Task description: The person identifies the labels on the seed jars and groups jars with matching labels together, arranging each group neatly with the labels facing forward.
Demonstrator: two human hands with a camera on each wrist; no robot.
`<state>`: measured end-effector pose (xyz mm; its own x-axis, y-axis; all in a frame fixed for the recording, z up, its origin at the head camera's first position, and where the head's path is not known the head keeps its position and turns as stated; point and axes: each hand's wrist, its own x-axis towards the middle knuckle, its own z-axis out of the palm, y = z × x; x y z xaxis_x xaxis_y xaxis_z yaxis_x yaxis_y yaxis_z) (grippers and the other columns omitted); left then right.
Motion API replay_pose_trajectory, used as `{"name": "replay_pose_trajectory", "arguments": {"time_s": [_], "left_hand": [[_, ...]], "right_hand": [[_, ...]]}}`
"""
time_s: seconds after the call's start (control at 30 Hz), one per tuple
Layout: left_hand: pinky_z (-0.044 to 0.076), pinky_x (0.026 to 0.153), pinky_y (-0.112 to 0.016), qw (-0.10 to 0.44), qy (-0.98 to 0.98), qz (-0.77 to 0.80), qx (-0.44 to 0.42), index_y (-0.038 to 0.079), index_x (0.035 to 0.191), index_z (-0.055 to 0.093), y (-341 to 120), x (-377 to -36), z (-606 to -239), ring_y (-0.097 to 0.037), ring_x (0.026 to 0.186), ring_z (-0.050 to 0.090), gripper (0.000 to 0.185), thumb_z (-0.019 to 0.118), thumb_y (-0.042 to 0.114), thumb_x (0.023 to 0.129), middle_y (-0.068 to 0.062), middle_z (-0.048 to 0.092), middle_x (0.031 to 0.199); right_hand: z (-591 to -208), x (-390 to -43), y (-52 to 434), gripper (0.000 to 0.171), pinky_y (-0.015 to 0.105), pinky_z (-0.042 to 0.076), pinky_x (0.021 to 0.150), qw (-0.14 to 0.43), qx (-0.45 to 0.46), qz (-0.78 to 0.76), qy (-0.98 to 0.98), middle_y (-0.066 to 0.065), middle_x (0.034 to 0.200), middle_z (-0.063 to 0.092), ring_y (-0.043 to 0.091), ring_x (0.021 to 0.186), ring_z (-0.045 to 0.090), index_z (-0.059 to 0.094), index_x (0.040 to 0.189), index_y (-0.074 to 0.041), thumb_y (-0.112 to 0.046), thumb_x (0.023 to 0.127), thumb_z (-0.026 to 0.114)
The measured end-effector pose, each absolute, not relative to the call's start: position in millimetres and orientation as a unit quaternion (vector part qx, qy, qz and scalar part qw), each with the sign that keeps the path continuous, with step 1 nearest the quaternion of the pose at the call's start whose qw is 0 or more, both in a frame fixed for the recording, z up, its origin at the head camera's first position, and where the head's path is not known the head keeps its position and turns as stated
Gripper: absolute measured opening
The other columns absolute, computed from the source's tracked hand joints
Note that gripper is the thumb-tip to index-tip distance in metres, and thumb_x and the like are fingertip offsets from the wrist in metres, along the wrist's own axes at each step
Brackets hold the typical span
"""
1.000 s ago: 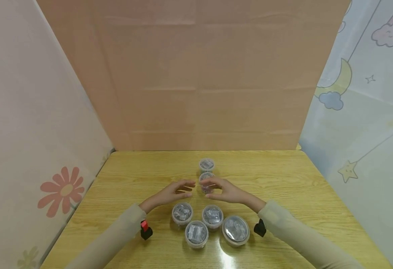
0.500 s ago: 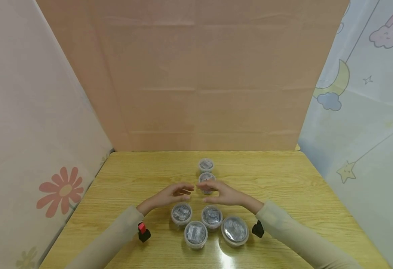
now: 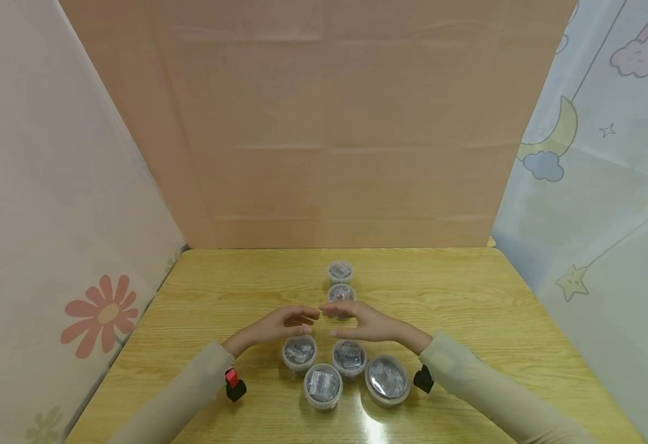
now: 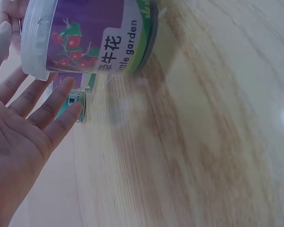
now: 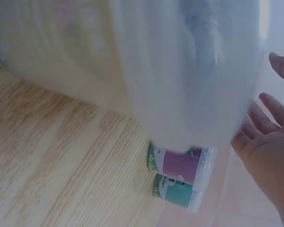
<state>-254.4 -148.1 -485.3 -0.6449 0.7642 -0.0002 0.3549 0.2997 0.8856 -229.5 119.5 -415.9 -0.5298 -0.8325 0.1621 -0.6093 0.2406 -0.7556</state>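
In the head view my left hand [image 3: 280, 324] and right hand [image 3: 369, 322] hover over the table's middle, fingers loosely bent. Their fingertips nearly meet, and neither holds anything. Just below them stand lidded plastic tubs: a left one [image 3: 299, 353], a middle one [image 3: 349, 357], a front one [image 3: 324, 386] and a wider one [image 3: 388, 379]. Beyond the hands are a near tub [image 3: 341, 292], partly hidden by the right fingers, and a far tub [image 3: 340, 270]. The left wrist view shows a purple-labelled tub [image 4: 90, 38] printed "little garden" beside spread fingers.
The wooden table [image 3: 218, 290] ends at a plain tan backdrop [image 3: 324, 123]. Patterned sheets hang at both sides. Purple [image 5: 180, 165] and teal [image 5: 175, 191] tubs stand in the right wrist view, behind a large blurred tub [image 5: 180, 66].
Both hands have drifted slightly toward my body, and their fingertips have come closer together. The near tub beyond them shows more of its lid. No tub has moved.
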Motion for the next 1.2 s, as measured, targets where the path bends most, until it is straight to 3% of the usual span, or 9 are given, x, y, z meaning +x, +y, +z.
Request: {"name": "replay_pose_trajectory", "arguments": {"time_s": [0.17,0.37,0.63,0.83,1.03,1.2], "left_hand": [[0.043,0.1,-0.03,0.223,0.777,0.463,0.363,0.007,0.138,0.043,-149,-252,-485,-0.022,0.123,0.049,0.048,0.054,0.027,0.095,-0.007,0.045,0.139],[0.041,0.102,-0.035,0.229,0.779,0.462,0.358,0.016,0.136,0.045,-150,-251,-486,-0.02,0.123,0.049,0.044,0.054,0.027,0.095,-0.002,0.047,0.138],[0.041,0.102,-0.033,0.242,0.783,0.447,0.358,0.017,0.135,0.046,-154,-249,-483,-0.019,0.123,0.049,0.045,0.055,0.032,0.094,-0.001,0.049,0.136],[0.041,0.102,-0.034,0.253,0.782,0.44,0.362,0.02,0.136,0.045,-158,-250,-481,-0.017,0.123,0.049,0.046,0.055,0.034,0.094,0.0,0.05,0.135],[0.041,0.102,-0.039,0.266,0.772,0.444,0.37,0.017,0.139,0.04,-164,-249,-479,-0.023,0.123,0.048,0.05,0.056,0.031,0.094,-0.007,0.049,0.136],[0.04,0.103,-0.041,0.28,0.771,0.437,0.369,0.017,0.14,0.039,-168,-248,-477,-0.025,0.124,0.047,0.054,0.059,0.031,0.091,-0.008,0.047,0.137]], "right_hand": [[-417,-228,117,0.051,0.053,0.044,0.095,0.141,-0.472,-0.411,0.767,0.027,0.13,0.048,0.042,0.116,0.05,0.039,0.134,0.008,-0.007,0.09,0.06],[-418,-228,115,0.053,0.053,0.044,0.095,0.137,-0.483,-0.406,0.763,0.029,0.126,0.051,0.042,0.114,0.051,0.036,0.135,0.01,-0.006,0.09,0.059],[-449,-243,117,0.056,0.048,0.044,0.098,0.145,-0.482,-0.394,0.769,0.014,0.133,0.051,0.03,0.118,0.052,0.036,0.14,-0.004,-0.023,0.092,0.059],[-452,-242,114,0.056,0.043,0.044,0.099,0.14,-0.493,-0.39,0.765,0.015,0.132,0.052,0.029,0.117,0.053,0.039,0.138,-0.006,-0.028,0.091,0.06],[-455,-242,112,0.054,0.047,0.045,0.096,0.14,-0.51,-0.386,0.756,0.018,0.132,0.05,0.033,0.117,0.053,0.041,0.137,-0.002,-0.025,0.092,0.059],[-456,-239,111,0.056,0.043,0.045,0.098,0.144,-0.502,-0.379,0.763,0.018,0.132,0.05,0.031,0.118,0.053,0.04,0.138,-0.003,-0.027,0.091,0.06]]}}
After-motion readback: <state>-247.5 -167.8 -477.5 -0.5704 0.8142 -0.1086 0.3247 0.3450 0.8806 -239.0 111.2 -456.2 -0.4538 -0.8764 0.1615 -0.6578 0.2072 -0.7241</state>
